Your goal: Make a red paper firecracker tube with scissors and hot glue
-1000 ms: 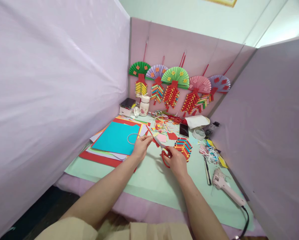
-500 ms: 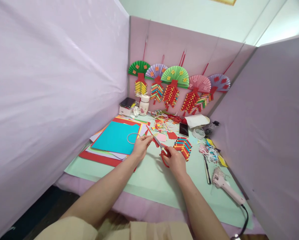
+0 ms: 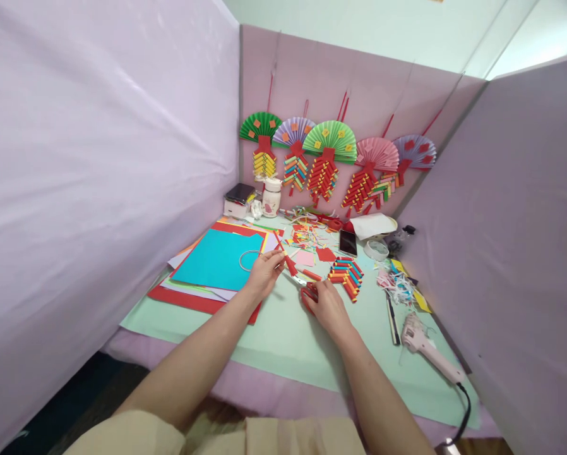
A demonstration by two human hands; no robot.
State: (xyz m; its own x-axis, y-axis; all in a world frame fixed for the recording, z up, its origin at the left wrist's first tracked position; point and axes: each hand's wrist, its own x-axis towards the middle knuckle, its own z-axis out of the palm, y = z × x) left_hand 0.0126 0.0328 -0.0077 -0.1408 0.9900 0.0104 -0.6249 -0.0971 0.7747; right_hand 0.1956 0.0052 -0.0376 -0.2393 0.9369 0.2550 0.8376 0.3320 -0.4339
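My left hand (image 3: 266, 276) pinches a narrow red tassel-like piece (image 3: 290, 264), which slants between my two hands; whether it is paper or cord is too small to tell. My right hand (image 3: 329, 307) grips red-handled scissors (image 3: 301, 281), their blades pointing up and left at the lower end of the red piece. A thin pale loop (image 3: 249, 251) shows beside my left hand, over a blue paper sheet (image 3: 214, 259). Just right of the scissors lies a chevron of red, blue and yellow paper rolls (image 3: 346, 277). A single red roll (image 3: 310, 275) rests behind the blades.
Colourful paper scraps (image 3: 307, 235), a phone (image 3: 348, 242) and a tape roll (image 3: 376, 250) lie toward the back. At right are a cutter knife (image 3: 393, 319) and a corded glue gun (image 3: 430, 351). Paper fan ornaments (image 3: 329, 142) hang on the back panel.
The scissors' blades have drawn back down and right, away from the left fingertips. The red piece now shows more fully between the hands. The view has shifted slightly.
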